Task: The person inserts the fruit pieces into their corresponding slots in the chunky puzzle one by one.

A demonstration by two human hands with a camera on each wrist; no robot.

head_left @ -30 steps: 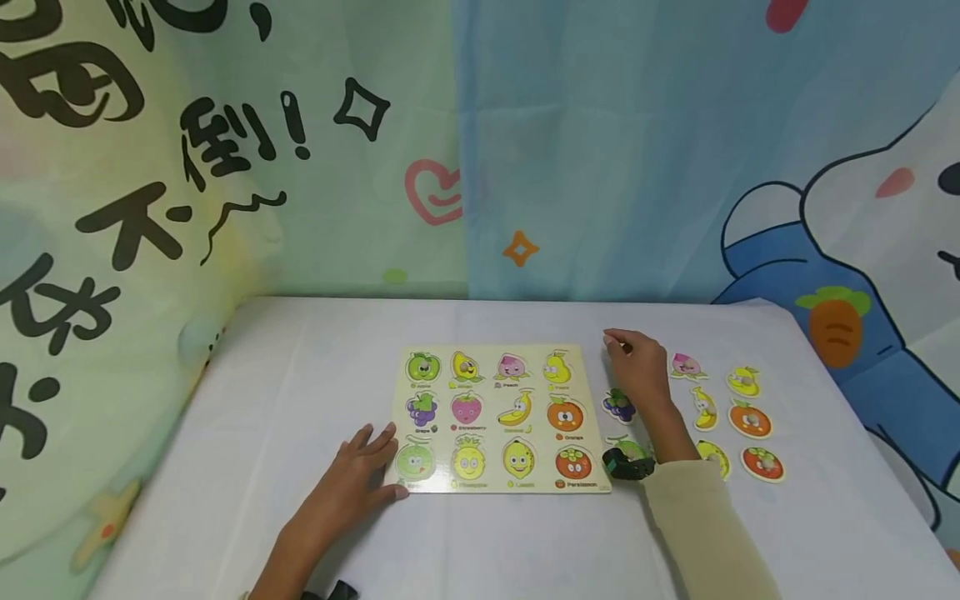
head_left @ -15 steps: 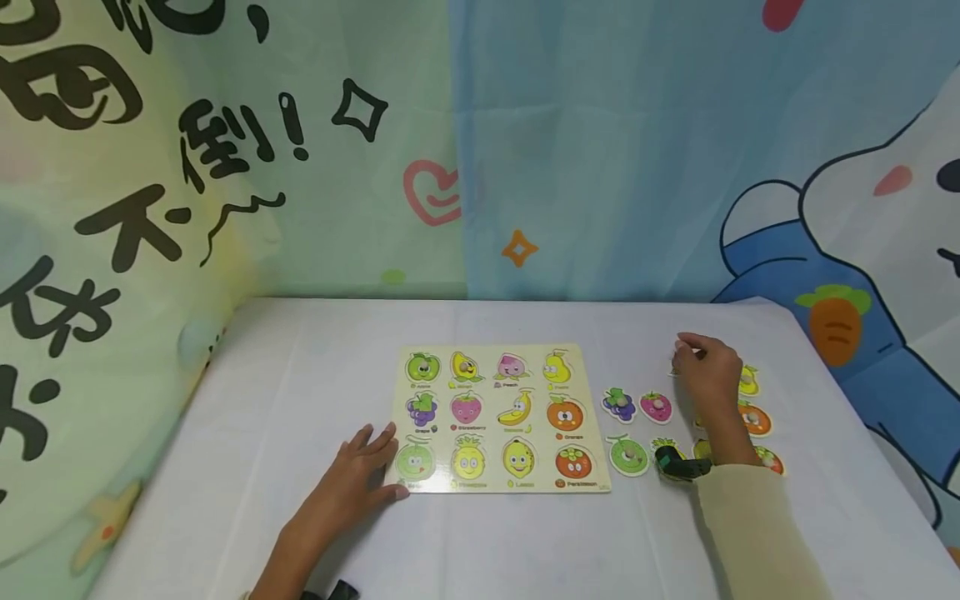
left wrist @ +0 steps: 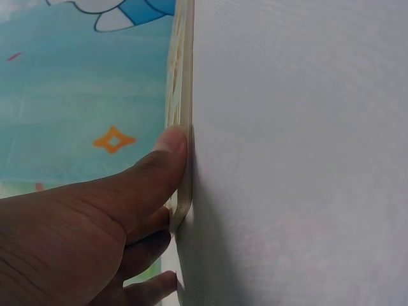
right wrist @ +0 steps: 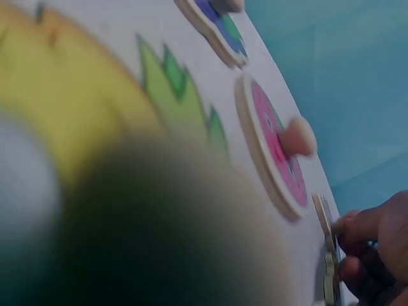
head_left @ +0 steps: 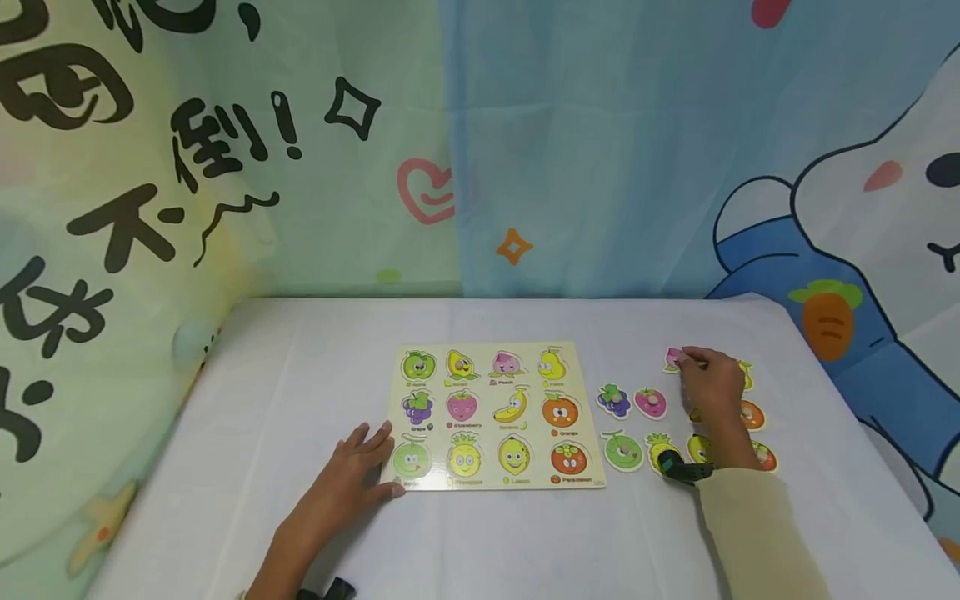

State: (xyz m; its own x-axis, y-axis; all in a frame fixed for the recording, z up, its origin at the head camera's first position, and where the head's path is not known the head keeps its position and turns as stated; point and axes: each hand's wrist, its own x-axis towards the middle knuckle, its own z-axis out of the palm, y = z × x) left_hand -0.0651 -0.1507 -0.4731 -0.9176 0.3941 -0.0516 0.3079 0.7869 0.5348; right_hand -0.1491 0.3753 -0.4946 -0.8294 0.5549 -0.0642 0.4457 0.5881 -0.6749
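My left hand [head_left: 348, 471] rests at the lower left corner of a fruit puzzle board [head_left: 487, 477], fingers spread, with the thumb along its near edge. The left wrist view shows the thumb [left wrist: 162, 159] against the board's thin side [left wrist: 185, 115]. To the right of the board, my right hand [head_left: 714, 387] pinches a pink peach puzzle piece [head_left: 672, 359] at the back of the loose pieces. In the right wrist view its fingertips [right wrist: 347, 226] are at the piece's edge; the knob is hidden.
Between board and right hand lie grape [head_left: 614, 402], strawberry [head_left: 650, 403], melon [head_left: 623, 452] and pineapple [head_left: 659, 450] pieces. The strawberry piece has a wooden knob [right wrist: 298, 137]. Orange [head_left: 752, 415] and persimmon [head_left: 764, 456] pieces lie partly behind the right forearm.
My right hand has moved right from beside the board to the peach piece, which has shifted slightly left in its fingers. The left hand has stayed at the board's corner.
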